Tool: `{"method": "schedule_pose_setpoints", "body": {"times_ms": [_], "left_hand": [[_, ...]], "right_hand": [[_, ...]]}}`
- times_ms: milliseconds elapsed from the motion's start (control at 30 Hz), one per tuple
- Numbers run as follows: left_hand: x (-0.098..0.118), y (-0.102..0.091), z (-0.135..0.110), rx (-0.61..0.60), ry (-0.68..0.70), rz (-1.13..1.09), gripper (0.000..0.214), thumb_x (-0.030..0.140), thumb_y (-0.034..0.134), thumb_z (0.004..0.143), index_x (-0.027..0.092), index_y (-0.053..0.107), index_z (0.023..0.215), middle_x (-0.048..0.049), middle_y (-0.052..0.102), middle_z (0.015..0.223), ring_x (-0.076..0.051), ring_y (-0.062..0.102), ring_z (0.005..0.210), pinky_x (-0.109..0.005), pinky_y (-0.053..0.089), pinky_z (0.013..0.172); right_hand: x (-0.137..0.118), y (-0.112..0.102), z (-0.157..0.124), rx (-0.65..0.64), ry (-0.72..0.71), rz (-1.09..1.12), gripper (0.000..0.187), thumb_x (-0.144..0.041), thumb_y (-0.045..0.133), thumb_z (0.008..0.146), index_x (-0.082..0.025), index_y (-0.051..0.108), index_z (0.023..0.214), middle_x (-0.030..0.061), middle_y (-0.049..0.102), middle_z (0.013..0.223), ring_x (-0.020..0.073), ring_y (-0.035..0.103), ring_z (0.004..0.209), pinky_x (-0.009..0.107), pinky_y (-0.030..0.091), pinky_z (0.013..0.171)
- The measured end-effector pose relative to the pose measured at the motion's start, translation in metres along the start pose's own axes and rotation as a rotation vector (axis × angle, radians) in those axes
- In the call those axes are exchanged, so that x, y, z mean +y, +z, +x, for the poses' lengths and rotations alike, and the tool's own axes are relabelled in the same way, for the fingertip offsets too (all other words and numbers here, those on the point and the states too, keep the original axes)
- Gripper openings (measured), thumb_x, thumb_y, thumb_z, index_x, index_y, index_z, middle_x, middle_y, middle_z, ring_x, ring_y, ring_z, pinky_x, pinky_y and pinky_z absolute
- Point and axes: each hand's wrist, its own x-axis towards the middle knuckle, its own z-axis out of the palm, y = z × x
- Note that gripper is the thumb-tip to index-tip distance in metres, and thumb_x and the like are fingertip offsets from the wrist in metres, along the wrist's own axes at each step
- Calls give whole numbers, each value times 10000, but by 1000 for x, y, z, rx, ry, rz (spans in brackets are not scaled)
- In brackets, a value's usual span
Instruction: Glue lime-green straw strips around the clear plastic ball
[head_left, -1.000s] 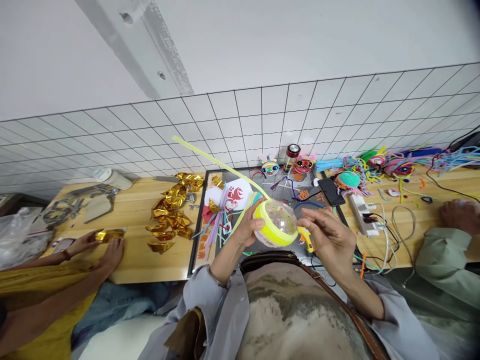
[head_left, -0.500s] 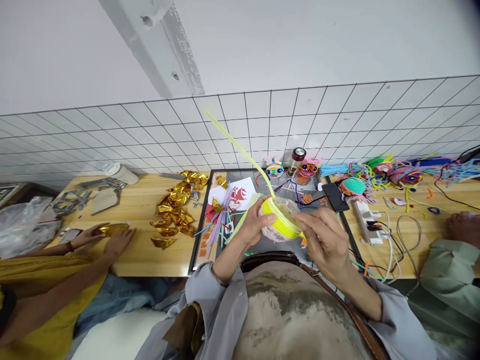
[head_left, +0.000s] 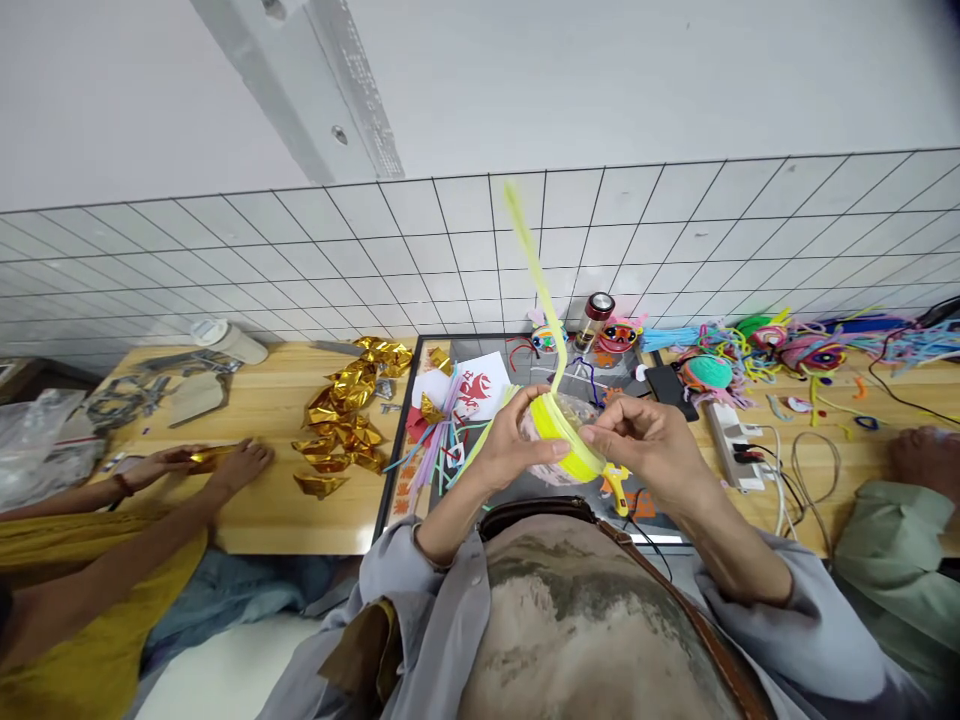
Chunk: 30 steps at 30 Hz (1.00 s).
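Note:
My left hand [head_left: 514, 452] grips a round, see-through form [head_left: 536, 425] with pinkish patches, tilted in front of my waist. Bright yellow pipe cleaner [head_left: 564, 448] is wound in rows around its side, and my left thumb presses on these rows. One long free strand of yellow pipe cleaner [head_left: 537, 268] rises from the far left of the rim. My right hand [head_left: 645, 445] is closed in a pinch at the form's right rim, its fingertips touching the wound rows. What exactly lies between those fingertips is partly hidden.
A yellow glue gun [head_left: 617, 490] lies on the dark mat beneath my right hand. Loose pipe cleaners [head_left: 450, 440] are to the left, beside gold foil [head_left: 345, 400]. Behind stand a flask [head_left: 598, 312] and decorated round figures [head_left: 621, 335]. A power strip [head_left: 731, 440] is right. People sit on both sides.
The free yellow strand has swung right and now stands more upright. The form has tilted a little, and my right hand has turned at its rim. The glue gun shows more clearly.

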Motion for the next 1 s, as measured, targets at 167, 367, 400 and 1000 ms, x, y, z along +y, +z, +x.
{"method": "schedule_pose_setpoints", "body": {"times_ms": [167, 367, 400, 1000], "left_hand": [[-1, -3, 1, 1, 30, 81, 856, 424, 962, 490, 186, 581, 1218, -27, 651, 1016, -203, 615, 923, -302, 495, 833], [1, -2, 0, -1, 66, 175, 834, 433, 953, 502, 195, 592, 1214, -25, 645, 1004, -216, 604, 930, -319, 484, 856], [1, -1, 0, -3, 68, 183, 830, 428, 953, 503, 196, 592, 1214, -25, 646, 1005, -215, 602, 928, -319, 482, 856], [-4, 6, 1, -27, 12, 69, 834, 447, 948, 493, 202, 582, 1201, -30, 651, 1026, -228, 603, 979, -308, 463, 860]], "right_hand": [[-3, 5, 7, -1, 113, 30, 389, -435, 850, 562, -192, 550, 514, -44, 495, 479, 60, 381, 439, 211, 298, 417], [-3, 2, 6, -53, 142, 22, 359, -417, 834, 574, -196, 555, 525, -51, 492, 459, 63, 395, 430, 200, 299, 401], [-2, 1, 5, -55, 142, 25, 357, -416, 833, 573, -196, 556, 524, -52, 489, 458, 63, 395, 430, 199, 294, 400], [14, -6, -11, 41, -32, -4, 353, -495, 809, 734, -188, 658, 645, -20, 568, 572, 105, 461, 541, 238, 385, 506]]}}
